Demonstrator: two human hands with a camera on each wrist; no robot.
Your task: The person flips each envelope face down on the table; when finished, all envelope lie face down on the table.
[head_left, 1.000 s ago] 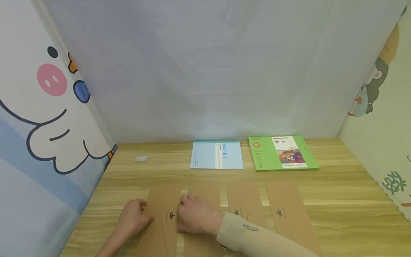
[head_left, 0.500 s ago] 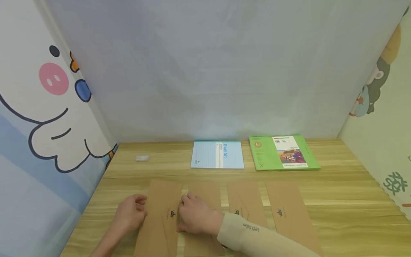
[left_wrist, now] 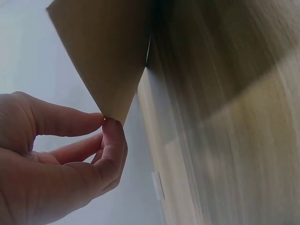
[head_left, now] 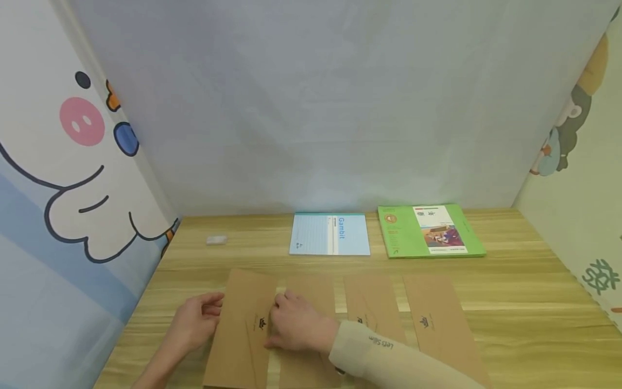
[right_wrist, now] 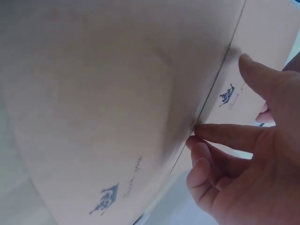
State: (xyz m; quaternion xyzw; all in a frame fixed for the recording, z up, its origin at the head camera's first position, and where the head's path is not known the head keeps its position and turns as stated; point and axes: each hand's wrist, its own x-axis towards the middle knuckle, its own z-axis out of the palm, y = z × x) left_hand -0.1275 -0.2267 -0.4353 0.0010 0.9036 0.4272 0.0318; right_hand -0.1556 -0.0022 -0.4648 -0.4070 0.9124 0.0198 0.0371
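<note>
A brown kraft-paper envelope (head_left: 243,302) with a black crown print lies leftmost in a row on the table, its left side raised. My left hand (head_left: 196,321) is at its left edge in the head view. In the left wrist view, thumb and forefinger pinch a brown paper edge (left_wrist: 112,101). My right hand (head_left: 298,324) lies over the second envelope (head_left: 308,281), its fingertips along the first envelope's right edge. The right wrist view has the forefinger (right_wrist: 229,133) touching an edge, the thumb (right_wrist: 262,75) apart from it above a crown print.
Two more kraft envelopes, a third (head_left: 371,292) and a fourth (head_left: 432,297), lie to the right. Behind them are a light blue notebook (head_left: 316,235) and a green book (head_left: 403,237). A small white block (head_left: 216,240) sits at the back left of the wooden table (head_left: 515,302).
My left hand has shifted left and slightly away from me, its thumb no longer over the first envelope. That envelope's left side has risen. The right hand stays nearly in place.
</note>
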